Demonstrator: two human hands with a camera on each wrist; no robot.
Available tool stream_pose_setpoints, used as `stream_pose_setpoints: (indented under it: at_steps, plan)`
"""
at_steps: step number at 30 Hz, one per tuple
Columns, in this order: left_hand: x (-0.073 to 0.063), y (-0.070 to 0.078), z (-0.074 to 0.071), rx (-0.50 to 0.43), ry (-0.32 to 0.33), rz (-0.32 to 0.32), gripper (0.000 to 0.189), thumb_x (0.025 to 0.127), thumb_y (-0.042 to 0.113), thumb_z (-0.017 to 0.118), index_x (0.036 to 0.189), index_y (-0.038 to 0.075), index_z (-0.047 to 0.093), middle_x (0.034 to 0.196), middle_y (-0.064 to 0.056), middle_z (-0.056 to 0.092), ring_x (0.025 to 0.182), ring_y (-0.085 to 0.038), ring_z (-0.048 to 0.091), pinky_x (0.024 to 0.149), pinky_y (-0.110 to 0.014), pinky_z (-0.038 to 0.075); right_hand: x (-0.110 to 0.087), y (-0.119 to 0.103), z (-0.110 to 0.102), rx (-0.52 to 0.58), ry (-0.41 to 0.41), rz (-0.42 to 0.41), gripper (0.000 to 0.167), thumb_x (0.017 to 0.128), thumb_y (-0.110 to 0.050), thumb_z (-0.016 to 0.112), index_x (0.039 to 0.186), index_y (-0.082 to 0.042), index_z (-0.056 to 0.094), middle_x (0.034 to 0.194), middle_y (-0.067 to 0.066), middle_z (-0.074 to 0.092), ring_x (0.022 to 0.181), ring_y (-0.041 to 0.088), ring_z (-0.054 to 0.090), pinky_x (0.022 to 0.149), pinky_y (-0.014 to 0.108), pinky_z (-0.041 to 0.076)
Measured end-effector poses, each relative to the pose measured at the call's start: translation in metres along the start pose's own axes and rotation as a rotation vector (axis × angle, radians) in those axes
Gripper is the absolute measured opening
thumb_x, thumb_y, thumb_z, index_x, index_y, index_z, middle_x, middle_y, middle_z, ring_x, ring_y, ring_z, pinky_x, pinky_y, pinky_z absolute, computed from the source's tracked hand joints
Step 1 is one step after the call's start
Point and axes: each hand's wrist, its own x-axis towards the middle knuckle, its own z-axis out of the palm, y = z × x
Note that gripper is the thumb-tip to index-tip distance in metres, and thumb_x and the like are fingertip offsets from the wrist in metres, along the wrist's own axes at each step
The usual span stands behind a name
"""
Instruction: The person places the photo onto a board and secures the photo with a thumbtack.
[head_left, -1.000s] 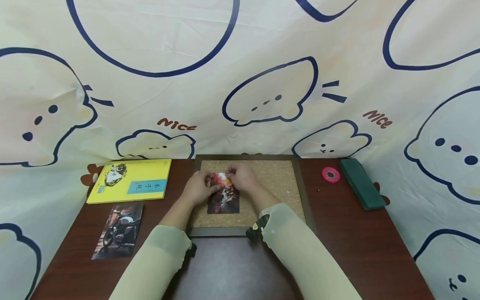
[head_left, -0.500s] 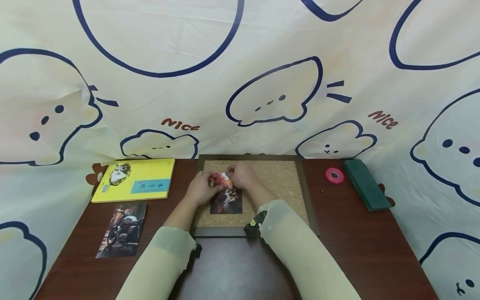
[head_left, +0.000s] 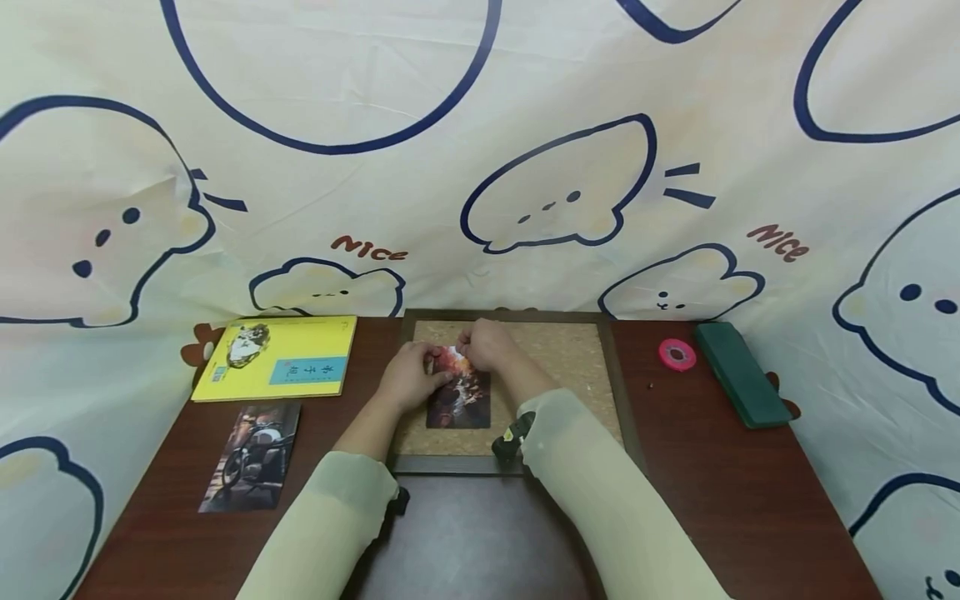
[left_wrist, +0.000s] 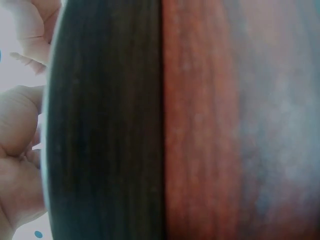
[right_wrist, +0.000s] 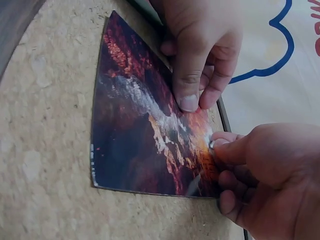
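Note:
A dark photo print (head_left: pixel 458 400) with an orange, fiery top lies on the left part of a framed corkboard (head_left: pixel 555 375). My left hand (head_left: pixel 407 377) holds its upper left; in the right wrist view that thumb (right_wrist: pixel 188 102) presses on the picture. At the upper right edge, my right hand (head_left: pixel 491 344) pinches a small silvery thumbtack (right_wrist: pixel 211 144) between thumb and finger, right at the print. Most of the tack is hidden by the fingers. The left wrist view is mostly the board's dark frame (left_wrist: pixel 105 120), with fingers at the left edge.
A motorcycle photo (head_left: pixel 251 458) and a yellow book (head_left: pixel 277 358) lie to the left on the brown table (head_left: pixel 712 500). To the right are a pink round case (head_left: pixel 677 355) and a long green box (head_left: pixel 742 375). A patterned cloth (head_left: pixel 420 192) hangs behind.
The head view has shifted a little, so everything sits slightly further right. The back of my right hand has risen slightly at the print's top edge. My left hand keeps its hold.

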Motion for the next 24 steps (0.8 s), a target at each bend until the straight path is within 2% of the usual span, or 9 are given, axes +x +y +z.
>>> stream_pose_setpoints:
  at_steps: [8,13,17,21,24]
  plan:
    - [-0.001,0.001,-0.001,0.012,-0.005,-0.005,0.046,0.093,0.034,0.079,0.126,0.006,0.065,0.116,-0.013,0.059,0.099,-0.028,0.056,0.09,-0.048,0.048,0.002,0.01,0.001,0.07,0.041,0.048,0.018,0.104,-0.027,0.064,0.108,-0.017,0.079,0.106,0.0,0.074,0.102,0.019,0.065,0.093,0.038,0.051]
    - [-0.001,0.002,-0.002,0.011,-0.007,-0.019,0.045,0.093,0.034,0.079,0.126,0.007,0.064,0.116,-0.013,0.058,0.099,-0.029,0.056,0.09,-0.047,0.048,0.002,0.012,0.004,0.085,0.072,0.031,0.018,0.102,-0.026,0.066,0.109,-0.016,0.079,0.108,0.001,0.075,0.105,0.021,0.066,0.095,0.04,0.051]
    - [0.0,0.003,-0.001,0.012,-0.009,-0.016,0.045,0.093,0.034,0.079,0.126,0.007,0.064,0.118,-0.013,0.058,0.1,-0.028,0.056,0.091,-0.047,0.048,0.0,0.012,0.007,0.056,0.113,0.008,0.018,0.101,-0.025,0.068,0.108,-0.015,0.08,0.107,0.001,0.076,0.105,0.022,0.068,0.096,0.039,0.052]
    - [-0.001,0.004,0.0,0.002,-0.015,-0.015,0.046,0.093,0.034,0.079,0.127,0.007,0.065,0.119,-0.013,0.058,0.102,-0.029,0.057,0.092,-0.048,0.049,-0.001,0.022,0.013,0.086,0.143,-0.072,0.014,0.099,-0.02,0.07,0.107,-0.015,0.08,0.103,0.001,0.077,0.101,0.02,0.069,0.094,0.038,0.052]
    - [-0.001,0.002,0.0,0.003,-0.016,-0.028,0.047,0.093,0.034,0.079,0.129,0.007,0.064,0.12,-0.013,0.058,0.103,-0.029,0.057,0.093,-0.048,0.049,-0.002,0.032,0.015,0.155,0.125,-0.164,0.017,0.096,-0.015,0.073,0.112,-0.014,0.079,0.105,0.001,0.076,0.1,0.019,0.068,0.093,0.038,0.052]
